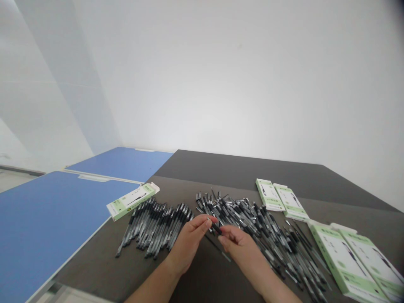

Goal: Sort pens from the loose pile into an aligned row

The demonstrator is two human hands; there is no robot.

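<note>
Being held just on the near side of the messy pen pile (243,215), a small black pen piece (216,228) is pinched at one end by the left hand (189,240) and at the other by the right hand (241,249). It seems light, stiff and a bit slippery; it might crack if bent hard, so its ends are best held softly with the fingertips.

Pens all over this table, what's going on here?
A person's left hand and right hand hold a black pen part between them, over the dark table. On the left lies a row of pens; on the right, a looser heap. One green-white pen box lies by the row, four more boxes on the right.
</note>
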